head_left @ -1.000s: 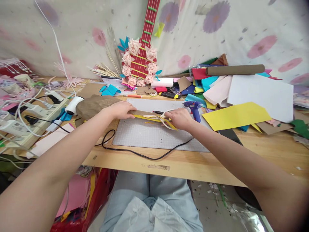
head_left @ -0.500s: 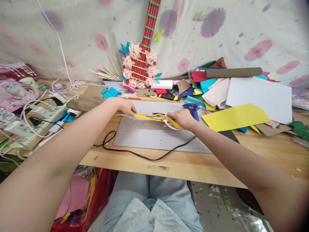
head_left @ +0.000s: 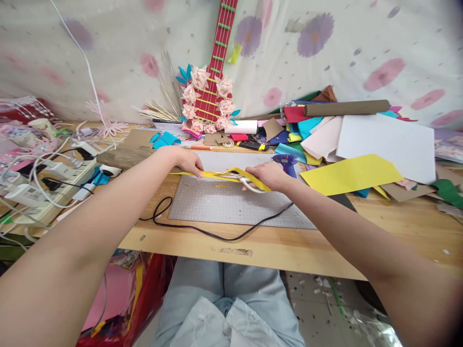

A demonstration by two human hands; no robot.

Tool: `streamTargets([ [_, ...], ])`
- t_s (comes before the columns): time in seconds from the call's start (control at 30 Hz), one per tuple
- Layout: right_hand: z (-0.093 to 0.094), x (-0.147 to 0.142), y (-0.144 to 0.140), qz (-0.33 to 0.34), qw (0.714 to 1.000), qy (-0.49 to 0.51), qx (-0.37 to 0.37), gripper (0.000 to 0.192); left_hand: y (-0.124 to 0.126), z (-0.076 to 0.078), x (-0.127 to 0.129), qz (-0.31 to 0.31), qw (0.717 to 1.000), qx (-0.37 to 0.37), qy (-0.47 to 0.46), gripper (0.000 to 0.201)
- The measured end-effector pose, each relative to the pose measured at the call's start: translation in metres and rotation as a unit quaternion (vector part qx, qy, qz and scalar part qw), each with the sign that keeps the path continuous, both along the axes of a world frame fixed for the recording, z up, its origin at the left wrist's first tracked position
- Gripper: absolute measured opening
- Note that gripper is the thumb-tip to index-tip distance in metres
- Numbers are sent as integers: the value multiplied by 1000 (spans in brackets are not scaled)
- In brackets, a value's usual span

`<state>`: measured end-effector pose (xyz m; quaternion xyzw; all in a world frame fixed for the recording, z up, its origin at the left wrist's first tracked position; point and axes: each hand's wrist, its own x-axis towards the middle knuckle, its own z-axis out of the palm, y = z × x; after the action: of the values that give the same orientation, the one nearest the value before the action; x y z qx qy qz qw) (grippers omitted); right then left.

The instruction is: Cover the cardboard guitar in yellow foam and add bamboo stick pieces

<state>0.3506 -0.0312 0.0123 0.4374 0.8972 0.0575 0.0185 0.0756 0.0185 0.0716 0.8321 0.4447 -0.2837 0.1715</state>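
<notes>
a: using the grey cutting mat [head_left: 231, 205] as the landmark, what's at its far edge?

b: left to right: the left hand [head_left: 187, 162] pinches one end of a yellow strip [head_left: 217, 174]; the strip's long axis runs sideways along that far edge; the right hand [head_left: 266, 174] is clenched around white-handled scissors [head_left: 246, 181], blades in the strip.

a: which hand is nearer the cut?

b: the right. a blue glue gun [head_left: 286, 162] stands just beyond the mat's far right corner, on the counter [head_left: 289, 246].

a: any writing?

b: none i can read.
</notes>
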Motion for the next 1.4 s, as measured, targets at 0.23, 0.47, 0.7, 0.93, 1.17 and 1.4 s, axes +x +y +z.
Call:
streamTargets([
  [0.23, 1, -12, 2, 6, 1000, -3, 11, 54, 1, -1, -2, 1, 1000, -1, -18, 57],
  [0.47, 0, -14, -1, -11, 999, -23, 25, 60, 2, -2, -3, 4, 999, -7, -32, 59],
  [0.7, -2, -14, 1, -16, 999, -29, 30, 64, -1, 1, -2, 3, 1000, -8, -25, 57],
  [0.93, -1, -15, -1, -3, 999, -18, 27, 61, -2, 0, -1, -6, 1000, 11, -15, 56],
  [1.17, -2, -22, -1, -7, 999, -9, 30, 61, -4, 1, -1, -6, 1000, 1, -29, 59],
  [1.4, 2, -24, -1, 1, 1000, -9, 20, 60, -1, -2, -3, 6, 1000, 9, -24, 59],
])
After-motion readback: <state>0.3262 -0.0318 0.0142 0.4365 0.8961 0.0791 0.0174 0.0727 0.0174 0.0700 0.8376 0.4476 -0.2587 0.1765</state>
